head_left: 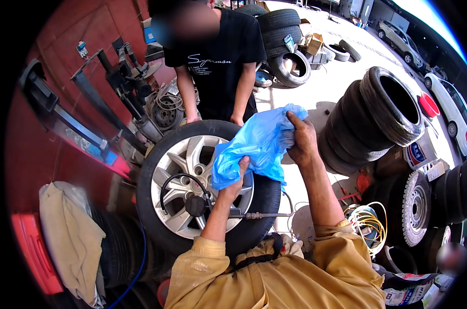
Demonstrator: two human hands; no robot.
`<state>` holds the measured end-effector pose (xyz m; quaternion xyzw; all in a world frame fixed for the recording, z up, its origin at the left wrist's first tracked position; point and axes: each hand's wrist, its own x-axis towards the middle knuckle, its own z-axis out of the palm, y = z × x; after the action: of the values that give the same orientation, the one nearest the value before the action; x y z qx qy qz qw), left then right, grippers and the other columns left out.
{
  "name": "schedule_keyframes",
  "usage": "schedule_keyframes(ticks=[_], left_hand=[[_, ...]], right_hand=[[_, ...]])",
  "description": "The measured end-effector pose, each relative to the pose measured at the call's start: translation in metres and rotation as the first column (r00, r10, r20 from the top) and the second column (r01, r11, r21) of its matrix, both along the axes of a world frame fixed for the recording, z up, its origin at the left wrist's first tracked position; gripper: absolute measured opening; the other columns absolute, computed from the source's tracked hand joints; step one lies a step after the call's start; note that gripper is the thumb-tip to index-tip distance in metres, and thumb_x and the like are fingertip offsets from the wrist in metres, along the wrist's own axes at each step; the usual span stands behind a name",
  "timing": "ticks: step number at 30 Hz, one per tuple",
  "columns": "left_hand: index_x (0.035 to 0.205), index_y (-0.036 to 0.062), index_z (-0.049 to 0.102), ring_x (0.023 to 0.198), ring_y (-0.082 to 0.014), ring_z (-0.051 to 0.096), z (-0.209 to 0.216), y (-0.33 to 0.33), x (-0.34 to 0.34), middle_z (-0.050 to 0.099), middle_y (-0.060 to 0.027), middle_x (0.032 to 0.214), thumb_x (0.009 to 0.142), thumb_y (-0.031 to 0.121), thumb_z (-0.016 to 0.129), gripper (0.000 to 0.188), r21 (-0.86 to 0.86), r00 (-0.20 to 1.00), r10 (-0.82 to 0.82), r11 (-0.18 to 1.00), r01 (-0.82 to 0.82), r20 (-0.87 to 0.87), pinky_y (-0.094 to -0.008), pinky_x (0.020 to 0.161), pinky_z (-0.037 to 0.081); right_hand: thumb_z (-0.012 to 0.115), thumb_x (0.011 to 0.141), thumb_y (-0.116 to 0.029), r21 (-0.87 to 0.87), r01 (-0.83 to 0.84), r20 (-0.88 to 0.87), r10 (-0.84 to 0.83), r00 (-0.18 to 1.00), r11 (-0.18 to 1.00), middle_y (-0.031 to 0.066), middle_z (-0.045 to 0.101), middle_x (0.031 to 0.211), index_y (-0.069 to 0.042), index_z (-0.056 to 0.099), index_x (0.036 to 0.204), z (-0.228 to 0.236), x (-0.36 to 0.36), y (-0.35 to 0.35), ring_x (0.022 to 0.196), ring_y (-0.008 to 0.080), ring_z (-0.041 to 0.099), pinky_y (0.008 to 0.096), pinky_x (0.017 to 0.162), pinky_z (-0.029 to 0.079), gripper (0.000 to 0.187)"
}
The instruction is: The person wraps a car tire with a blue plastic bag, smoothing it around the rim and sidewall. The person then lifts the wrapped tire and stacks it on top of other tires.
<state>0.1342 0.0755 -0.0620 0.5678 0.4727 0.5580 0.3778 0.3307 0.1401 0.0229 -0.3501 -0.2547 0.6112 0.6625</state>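
mid-frame, the left hand [233, 188] had its fingers clamped on the lower left of a blue plastic bag [256, 141], the right hand [303, 140] gripped its upper right, likely so it stayed spread. a co-worker's hands [237, 119] met the wheel [152, 198] beneath, perhaps steadying it.

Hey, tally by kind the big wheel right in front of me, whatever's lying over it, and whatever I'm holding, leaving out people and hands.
Blue plastic bag, held: 1
Silver-spoked wheel with its tyre: 1
Black gauge with its hose and metal fitting, counted as one: 1
Total: 3
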Motion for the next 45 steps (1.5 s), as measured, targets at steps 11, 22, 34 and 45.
schedule_keyframes(ticks=[11,22,34,45], left_hand=[[0.127,-0.0007,0.056,0.11,-0.0256,0.063,0.029,0.088,-0.092,0.065,-0.0141,0.121,0.098,0.033,0.063,0.045,-0.157,0.739,-0.122,0.942,0.296,0.662,-0.0417,0.094,0.052],[0.119,-0.0066,0.051,0.084,-0.0293,0.071,-0.026,0.043,0.03,0.069,-0.019,0.099,0.075,0.059,0.08,0.085,-0.117,0.903,0.243,0.946,-0.301,-0.354,-0.0388,0.078,0.055],[0.103,-0.0047,0.061,0.079,-0.0228,0.067,0.047,0.054,0.081,0.069,-0.0128,0.087,0.087,0.024,0.078,0.036,0.099,0.979,0.035,0.995,-0.015,-0.203,-0.0354,0.071,0.054],[0.09,-0.0035,0.063,0.069,-0.0123,0.063,0.03,0.069,0.046,0.068,-0.0102,0.078,0.091,0.016,0.073,0.022,0.058,0.993,-0.052,0.997,0.059,-0.104,-0.0291,0.063,0.048]], right_hand=[[0.056,0.101,-0.018,0.094,0.104,-0.032,-0.102,0.994,0.99,0.0078,0.065,0.091,-0.001,0.057,0.112,0.008,0.047,0.091,0.077,0.0201,0.065,0.0365,0.072,0.055,0.02],[0.059,0.1,-0.02,0.16,0.08,-0.02,-0.077,0.997,0.984,0.0072,0.065,0.086,0.001,0.06,0.106,0.031,-0.034,0.028,0.073,0.0155,0.065,0.0306,0.065,0.054,0.022],[0.058,0.1,-0.016,0.227,0.15,0.227,-0.202,0.953,0.962,0.0059,0.066,0.088,0.002,0.061,0.109,0.014,-0.003,0.032,0.074,0.012,0.061,0.028,0.065,0.049,0.02],[0.057,0.101,-0.018,0.236,0.034,-0.037,-0.026,0.999,0.971,0.0068,0.067,0.09,-0.002,0.062,0.106,0.046,0.02,0.037,0.077,0.0169,0.067,0.0329,0.069,0.056,0.018]])
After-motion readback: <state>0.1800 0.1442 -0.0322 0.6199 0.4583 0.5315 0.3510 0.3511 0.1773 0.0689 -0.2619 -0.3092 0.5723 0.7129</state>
